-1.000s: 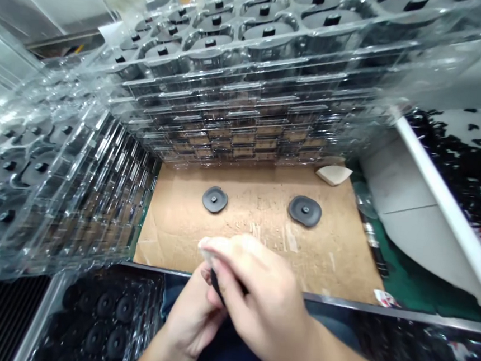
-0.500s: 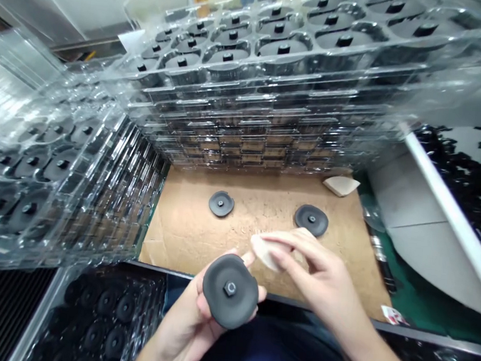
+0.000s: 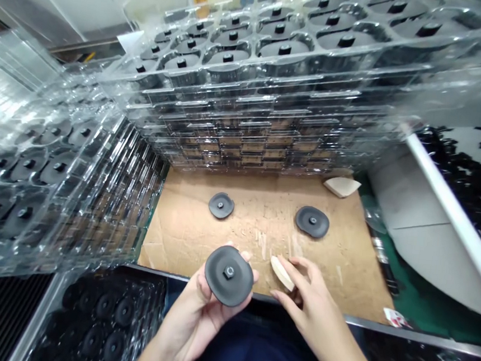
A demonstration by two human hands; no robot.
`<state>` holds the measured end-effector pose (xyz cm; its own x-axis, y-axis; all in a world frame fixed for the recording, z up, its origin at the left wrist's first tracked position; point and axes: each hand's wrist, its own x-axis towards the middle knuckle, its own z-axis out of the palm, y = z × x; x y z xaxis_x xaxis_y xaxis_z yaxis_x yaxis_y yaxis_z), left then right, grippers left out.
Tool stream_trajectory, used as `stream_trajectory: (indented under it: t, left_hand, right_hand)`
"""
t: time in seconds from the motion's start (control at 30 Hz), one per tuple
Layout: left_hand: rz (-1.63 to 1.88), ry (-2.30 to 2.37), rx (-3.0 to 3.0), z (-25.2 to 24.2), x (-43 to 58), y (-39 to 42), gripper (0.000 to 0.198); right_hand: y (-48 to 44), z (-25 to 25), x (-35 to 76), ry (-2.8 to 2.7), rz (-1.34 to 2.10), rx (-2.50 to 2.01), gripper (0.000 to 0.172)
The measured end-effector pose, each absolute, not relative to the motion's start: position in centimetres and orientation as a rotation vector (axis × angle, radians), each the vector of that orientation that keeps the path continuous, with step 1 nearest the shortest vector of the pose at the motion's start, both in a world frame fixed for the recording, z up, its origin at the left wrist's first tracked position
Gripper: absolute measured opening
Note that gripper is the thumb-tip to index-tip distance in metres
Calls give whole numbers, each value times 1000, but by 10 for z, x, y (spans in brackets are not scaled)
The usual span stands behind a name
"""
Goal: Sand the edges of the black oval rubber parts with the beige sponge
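Observation:
My left hand (image 3: pixel 206 323) grips a black, dished, rounded disc (image 3: pixel 229 276) by its rim, the face with a raised centre stub turned up. To its right, my right hand (image 3: pixel 304 293) pinches a cream wedge-shaped pad (image 3: pixel 283 274) between thumb and fingers, low over the cardboard (image 3: pixel 185 237) and apart from the disc. Whether the pad touches the cardboard I cannot tell. Two similar black discs lie on the cardboard, a smaller-looking one (image 3: pixel 221 206) at left and a wider one (image 3: pixel 312 221) at right.
Tall stacks of clear plastic trays (image 3: pixel 272 102) holding black discs wall off the back and left. Another cream wedge (image 3: pixel 341 186) lies at the back right corner. A white bin (image 3: pixel 424 241) stands right, near small black pieces (image 3: pixel 467 183). More discs fill a tray (image 3: pixel 97 319) lower left.
My right hand has moved down and toward me with the cream pad, away from the disc. My left hand has raised the disc slightly and tilted it.

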<state>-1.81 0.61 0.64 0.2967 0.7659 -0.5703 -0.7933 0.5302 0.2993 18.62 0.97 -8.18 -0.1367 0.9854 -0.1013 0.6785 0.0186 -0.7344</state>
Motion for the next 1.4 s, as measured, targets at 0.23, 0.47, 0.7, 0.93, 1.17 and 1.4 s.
stream_trajectory:
  t: [0.23, 0.47, 0.7, 0.93, 1.17, 1.4]
  left_hand:
    - [1096, 818, -57, 3, -10, 6, 40]
    - [1098, 944, 57, 13, -1, 3, 47]
    - [1071, 941, 74, 17, 0, 2, 32]
    - [1029, 823, 102, 20, -10, 8, 43]
    - [1015, 714, 89, 27, -13, 4, 44]
    - [1055, 602, 19, 18, -15, 2, 39]
  right_hand:
    - [34, -38, 180, -1829, 835, -1681, 26]
    - [30, 47, 127, -2043, 761, -973, 27]
    - [31, 45, 124, -2041, 679, -925, 25]
    - [35, 47, 151, -2196, 678, -1011, 27]
    - [53, 19, 161, -1817, 1016, -1187, 22]
    - [19, -56, 176, -1859, 1239, -1445, 25]
